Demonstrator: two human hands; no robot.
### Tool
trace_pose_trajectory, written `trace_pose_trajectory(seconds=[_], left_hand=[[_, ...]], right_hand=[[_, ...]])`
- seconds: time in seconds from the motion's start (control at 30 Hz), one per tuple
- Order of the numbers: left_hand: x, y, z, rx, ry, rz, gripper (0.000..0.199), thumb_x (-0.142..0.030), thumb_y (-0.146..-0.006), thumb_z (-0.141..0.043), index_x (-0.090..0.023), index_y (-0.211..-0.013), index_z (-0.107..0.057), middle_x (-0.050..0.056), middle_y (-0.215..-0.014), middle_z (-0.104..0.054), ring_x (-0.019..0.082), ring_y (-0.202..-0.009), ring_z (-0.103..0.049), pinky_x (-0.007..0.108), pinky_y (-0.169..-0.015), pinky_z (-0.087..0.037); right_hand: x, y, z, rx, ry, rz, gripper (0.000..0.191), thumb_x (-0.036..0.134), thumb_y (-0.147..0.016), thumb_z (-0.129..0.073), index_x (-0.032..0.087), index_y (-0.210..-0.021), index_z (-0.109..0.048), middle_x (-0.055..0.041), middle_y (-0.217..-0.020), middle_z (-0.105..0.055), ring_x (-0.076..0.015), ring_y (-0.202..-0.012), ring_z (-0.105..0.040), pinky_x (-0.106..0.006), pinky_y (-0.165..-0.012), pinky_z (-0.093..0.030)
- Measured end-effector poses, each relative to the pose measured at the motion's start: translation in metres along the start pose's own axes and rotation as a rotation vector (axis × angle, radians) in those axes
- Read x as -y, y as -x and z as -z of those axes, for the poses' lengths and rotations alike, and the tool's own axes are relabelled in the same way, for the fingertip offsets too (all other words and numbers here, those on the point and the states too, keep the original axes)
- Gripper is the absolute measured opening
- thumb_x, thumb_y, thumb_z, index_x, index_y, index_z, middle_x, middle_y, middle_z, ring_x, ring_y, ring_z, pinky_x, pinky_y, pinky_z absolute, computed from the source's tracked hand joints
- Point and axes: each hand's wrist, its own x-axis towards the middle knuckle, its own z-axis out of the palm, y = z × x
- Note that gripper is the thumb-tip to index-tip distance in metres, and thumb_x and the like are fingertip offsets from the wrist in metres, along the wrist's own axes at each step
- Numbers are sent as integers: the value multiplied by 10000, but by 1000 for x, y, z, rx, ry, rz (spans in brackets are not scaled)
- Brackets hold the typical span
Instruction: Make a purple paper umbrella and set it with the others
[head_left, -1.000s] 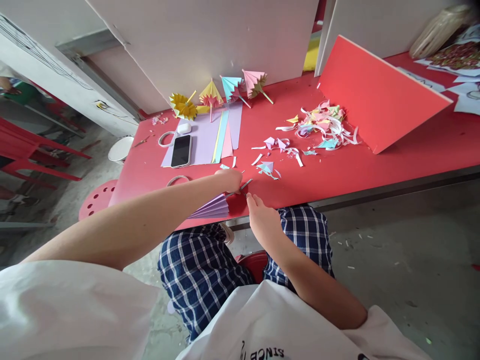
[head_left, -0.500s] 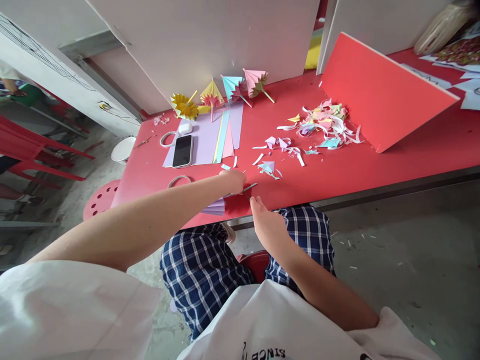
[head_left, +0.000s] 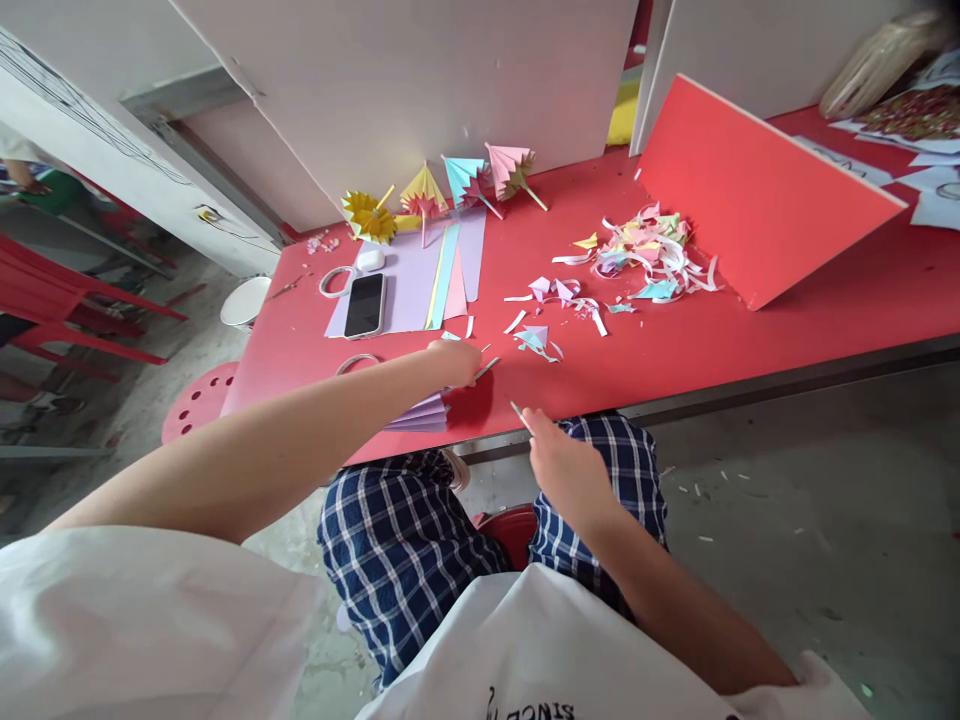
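My left hand (head_left: 454,362) is closed over the near part of the red table, its fingers mostly hidden. A thin greyish strip (head_left: 487,368) sticks out beside its fingertips; its kind is unclear. Just below my left wrist lies a purple pleated paper (head_left: 421,413), partly covered by the arm. My right hand (head_left: 566,465) is closed around a slender pointed object (head_left: 520,416) above the table's front edge, its tip towards my left hand and apart from the strip. Small paper scraps (head_left: 535,340) lie beyond both hands.
On the red table (head_left: 600,375) are a phone (head_left: 365,305), purple paper sheets (head_left: 412,265), tape rolls (head_left: 337,281) and several folded paper umbrellas (head_left: 459,180). A heap of paper cuttings (head_left: 652,250) lies by a slanted red board (head_left: 757,190). A pink stool (head_left: 199,405) stands at left.
My right hand has moved right and towards me, away from my left hand, so the slender object in it now shows. My left hand has shifted slightly left with the strip.
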Motion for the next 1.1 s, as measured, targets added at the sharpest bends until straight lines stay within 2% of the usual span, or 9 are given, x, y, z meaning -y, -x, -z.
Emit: trace_pose_trajectory(seconds=[0.13, 0.23, 0.33, 0.47, 0.57, 0.63, 0.7, 0.87, 1.1], left_hand=[[-2, 26, 20, 82, -86, 20, 217, -319, -851, -515, -157, -970, -597, 60, -964, -616, 184, -844, -593, 312, -692, -482], [-6, 45, 31, -16, -116, -52, 182, -313, -842, -486, -197, -864, -624, 41, -875, -653, 188, -809, -601, 248, -580, -389], [-6, 58, 37, -132, -139, -75, 223, -327, -869, -421, -231, -934, -611, 28, -929, -657, 175, -828, -590, 242, -546, -325], [-7, 69, 40, -232, -173, -58, 254, -299, -890, -372, -262, -979, -607, 20, -934, -651, 179, -804, -582, 253, -518, -292], [-11, 76, 40, -254, -207, -37, 253, -282, -889, -379, -256, -973, -617, 33, -905, -646, 189, -760, -586, 260, -507, -284], [-15, 81, 40, -273, -227, -39, 259, -284, -893, -375, -245, -957, -623, 42, -887, -643, 188, -739, -588, 261, -501, -280], [-16, 86, 39, -318, -227, -58, 262, -286, -899, -370, -248, -956, -623, 38, -892, -640, 180, -747, -590, 257, -501, -278], [-12, 95, 36, -420, -144, -135, 250, -256, -901, -367, -270, -949, -613, -15, -851, -644, 140, -718, -574, 250, -515, -280], [-12, 101, 41, -414, -71, -215, 235, -275, -908, -371, -257, -963, -599, -19, -794, -636, 112, -662, -548, 235, -540, -314]], right_hand=[[-39, -27, 15, -267, 34, -97, 449, 219, -894, -344, 267, -1339, -379, -59, -1083, -629, -174, -770, -629, -261, -539, -430], [-66, -61, 14, -342, 153, -136, 459, 219, -877, -393, 288, -1331, -393, -78, -972, -635, -194, -700, -601, -276, -483, -372], [-84, -89, 4, -348, 197, -115, 457, 202, -863, -426, 247, -1318, -429, -115, -959, -630, -233, -767, -585, -298, -525, -389], [-79, -101, 14, -470, 66, 10, 375, 247, -861, -464, 186, -1223, -539, -134, -1132, -594, -284, -976, -533, -396, -761, -426], [-53, -95, 41, -613, -205, 216, 311, 299, -902, -409, 190, -1117, -605, -77, -1103, -623, -209, -1008, -524, -353, -871, -398], [-34, -89, 55, -562, -260, 384, 272, 325, -883, -459, 190, -1019, -651, -51, -965, -671, -192, -918, -547, -325, -832, -403], [-22, -86, 61, -528, -229, 430, 241, 326, -872, -483, 200, -913, -685, -39, -826, -683, -191, -833, -548, -327, -781, -392], [-18, -85, 57, -464, -403, 416, 196, 271, -869, -497, 180, -841, -669, -31, -779, -672, -167, -762, -560, -305, -725, -386], [-22, -79, 68, -314, -752, 354, 174, 265, -866, -491, 176, -862, -641, -26, -818, -663, -144, -753, -594, -253, -662, -430]])
